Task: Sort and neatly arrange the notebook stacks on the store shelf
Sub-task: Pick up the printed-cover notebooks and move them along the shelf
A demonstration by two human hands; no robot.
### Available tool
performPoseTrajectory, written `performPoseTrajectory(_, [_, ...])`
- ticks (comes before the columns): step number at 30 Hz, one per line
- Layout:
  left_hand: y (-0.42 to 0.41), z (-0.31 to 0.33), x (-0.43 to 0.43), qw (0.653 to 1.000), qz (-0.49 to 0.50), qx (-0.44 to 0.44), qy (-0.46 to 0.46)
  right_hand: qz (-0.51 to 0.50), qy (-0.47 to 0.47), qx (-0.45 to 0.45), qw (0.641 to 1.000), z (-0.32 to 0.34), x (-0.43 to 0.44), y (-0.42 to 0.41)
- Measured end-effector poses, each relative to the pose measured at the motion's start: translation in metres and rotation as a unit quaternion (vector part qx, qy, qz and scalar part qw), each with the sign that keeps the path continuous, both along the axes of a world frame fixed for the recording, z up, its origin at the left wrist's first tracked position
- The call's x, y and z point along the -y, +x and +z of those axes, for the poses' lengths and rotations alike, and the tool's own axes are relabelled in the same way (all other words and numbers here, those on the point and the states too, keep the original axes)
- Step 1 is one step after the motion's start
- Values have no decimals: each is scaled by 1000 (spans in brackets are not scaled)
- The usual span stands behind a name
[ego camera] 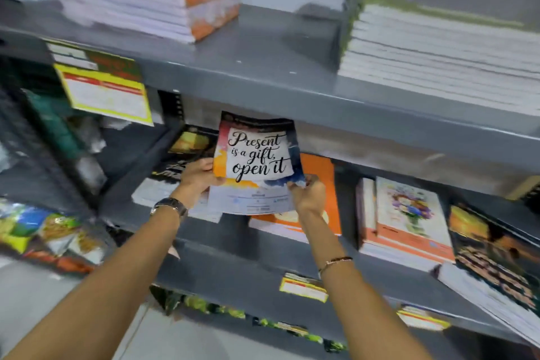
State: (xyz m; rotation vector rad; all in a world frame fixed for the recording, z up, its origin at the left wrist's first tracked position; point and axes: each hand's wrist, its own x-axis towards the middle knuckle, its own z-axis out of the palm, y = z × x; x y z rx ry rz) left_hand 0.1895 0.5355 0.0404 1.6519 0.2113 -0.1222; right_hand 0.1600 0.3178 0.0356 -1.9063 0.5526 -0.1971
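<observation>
I hold a notebook [257,161] upright in front of the middle shelf; its cover reads "Present is a gift, open it". My left hand [198,177] grips its left edge and my right hand [308,194] grips its lower right corner. Behind it lie an orange notebook stack [321,184] and a dark-covered stack [172,172]. To the right sit a floral-cover stack [409,219] and a dark sunset-cover stack [493,260] that overhangs the shelf edge.
The grey metal shelf [263,73] above carries an orange-spined stack [152,0] and a green-spined stack [444,50]. Yellow price labels [304,288] hang on the shelf fronts. Snack packets [49,234] sit on the left rack.
</observation>
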Motion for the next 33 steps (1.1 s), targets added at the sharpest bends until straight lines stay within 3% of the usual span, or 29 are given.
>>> performPoseTrajectory(3, [10, -5, -55, 999, 12, -20, 25, 64, -27, -46, 996, -8, -51, 17])
performPoseTrajectory(6, [15, -10, -92, 995, 46, -33, 82, 47, -108, -63, 991, -17, -91, 25])
performPoseTrajectory(11, [13, -21, -120, 988, 12, -7, 153, 24, -232, -91, 968, -37, -136, 25])
performPoseTrajectory(14, [17, -31, -122, 959, 29, -6, 283, 15, -306, -99, 947, -42, -145, 23])
performPoseTrajectory(20, [24, -35, -120, 897, 86, -54, 430, 42, -385, -75, 919, -41, -145, 20])
performPoseTrajectory(23, [25, -26, -84, 910, 135, 15, 392, -4, -365, -11, 931, -27, -131, 15])
performPoseTrajectory(26, [23, -12, -18, 924, 125, 123, 338, -93, -309, 61, 945, -6, -93, 6])
performPoseTrajectory(29, [8, 4, 69, 934, 78, 206, 280, -183, -288, 114, 933, 8, -26, -12])
performPoseTrajectory(33, [-36, 19, 200, 945, -45, 271, 176, -284, -293, 97, 908, 7, 97, -57])
